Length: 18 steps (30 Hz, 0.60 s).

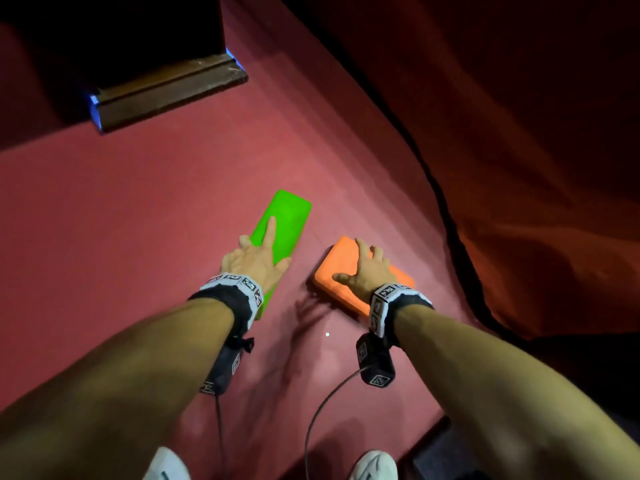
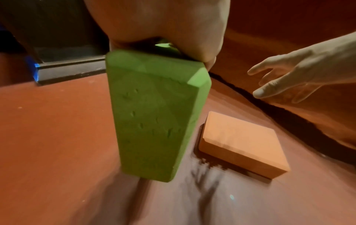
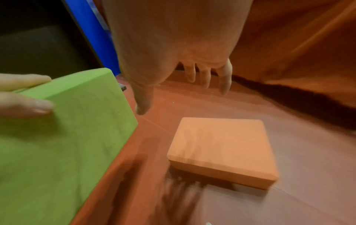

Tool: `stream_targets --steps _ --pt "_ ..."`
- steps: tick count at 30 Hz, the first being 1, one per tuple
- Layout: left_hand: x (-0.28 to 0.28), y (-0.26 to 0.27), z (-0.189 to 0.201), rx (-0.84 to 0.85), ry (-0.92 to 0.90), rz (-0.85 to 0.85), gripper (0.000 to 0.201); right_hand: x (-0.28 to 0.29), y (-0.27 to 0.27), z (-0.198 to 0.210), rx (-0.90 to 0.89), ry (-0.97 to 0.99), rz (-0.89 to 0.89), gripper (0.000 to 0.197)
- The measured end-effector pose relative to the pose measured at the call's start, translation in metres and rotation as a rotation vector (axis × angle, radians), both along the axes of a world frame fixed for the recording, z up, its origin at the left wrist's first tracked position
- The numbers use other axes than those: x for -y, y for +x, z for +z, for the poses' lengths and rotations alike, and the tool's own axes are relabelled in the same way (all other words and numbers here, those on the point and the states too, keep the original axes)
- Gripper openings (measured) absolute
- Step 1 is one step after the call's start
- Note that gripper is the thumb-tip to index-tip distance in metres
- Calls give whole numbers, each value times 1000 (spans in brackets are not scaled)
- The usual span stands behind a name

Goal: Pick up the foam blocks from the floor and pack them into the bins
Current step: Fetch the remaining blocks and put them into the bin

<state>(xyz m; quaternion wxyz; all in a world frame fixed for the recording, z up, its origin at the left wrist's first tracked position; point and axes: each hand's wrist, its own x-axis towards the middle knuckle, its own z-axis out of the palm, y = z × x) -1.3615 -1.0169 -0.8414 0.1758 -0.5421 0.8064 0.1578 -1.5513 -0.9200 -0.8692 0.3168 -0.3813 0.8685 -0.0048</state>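
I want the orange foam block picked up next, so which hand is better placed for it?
Right. The right hand hovers open just above the orange foam block, which lies flat on the floor. The left hand already holds the green foam block.

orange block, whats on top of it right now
Nothing rests on the orange block; its top is bare. The right hand hovers above it, fingers spread, not touching. Its underside on the floor is hidden.

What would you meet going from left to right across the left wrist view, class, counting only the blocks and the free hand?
green foam block → orange foam block → right hand
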Motion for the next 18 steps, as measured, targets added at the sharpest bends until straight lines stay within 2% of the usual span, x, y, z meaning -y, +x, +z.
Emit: stream_targets --steps 5,7,10,12,14,16,18 --pt "14 -18 -79 -32 -85 -49 76 17 -15 -88 -25 -91 11 82" --pt "15 -19 -106 -23 -78 -79 72 20 -26 -115 -53 -95 39 74" --pt "8 -14 -140 -26 -59 -58 69 20 -42 -143 -130 -109 60 73" --pt "3 -9 -153 -54 -68 -10 68 17 -47 -158 -212 -108 73 83" --pt "5 -9 -154 -61 -48 -4 69 16 -52 -163 -269 -68 49 104" --pt "8 -10 -153 -71 -19 3 70 19 -60 -163 -232 7 8 125" --pt "8 -10 -152 -76 7 20 71 20 -65 -160 -187 73 1 134"
